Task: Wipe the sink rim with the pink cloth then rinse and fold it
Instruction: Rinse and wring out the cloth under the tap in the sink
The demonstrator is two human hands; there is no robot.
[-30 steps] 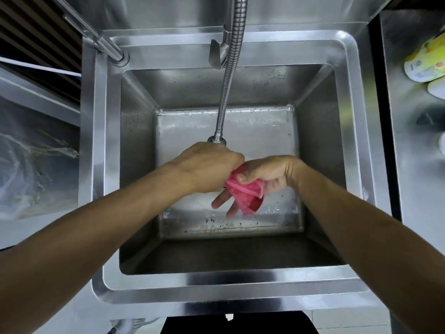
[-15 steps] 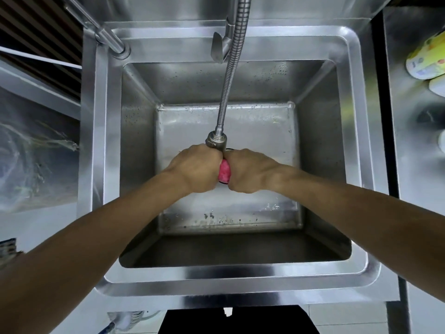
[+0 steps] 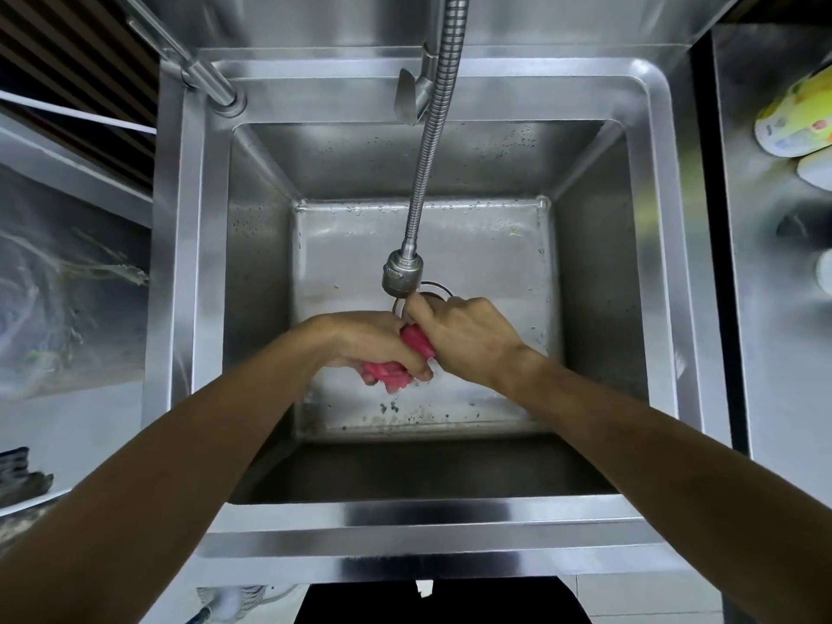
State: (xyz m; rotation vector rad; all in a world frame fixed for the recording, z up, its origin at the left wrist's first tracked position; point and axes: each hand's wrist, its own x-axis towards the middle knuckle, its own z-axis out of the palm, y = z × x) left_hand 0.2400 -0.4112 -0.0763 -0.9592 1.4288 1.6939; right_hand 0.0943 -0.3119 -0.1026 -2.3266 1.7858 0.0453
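Observation:
The pink cloth (image 3: 392, 370) is bunched into a tight twisted roll over the middle of the steel sink basin. My left hand (image 3: 365, 340) clenches its lower end, where folds bulge out below the fingers. My right hand (image 3: 468, 336) clenches the upper end, a short pink stretch showing between the two fists. Both hands sit just below the spray head (image 3: 402, 272) of the flexible hose tap. The sink rim (image 3: 432, 531) runs wide and shiny around the basin.
The ribbed tap hose (image 3: 436, 128) hangs from the back wall into the basin. A steel pipe (image 3: 198, 69) crosses the back left corner. A yellow-and-white container (image 3: 794, 121) lies on the steel counter to the right. Specks of dirt dot the basin floor (image 3: 405, 412).
The hands first held the loose cloth, then pressed together around it under the spray head. Now they have dropped lower and twisted apart, so more of the wrung cloth shows.

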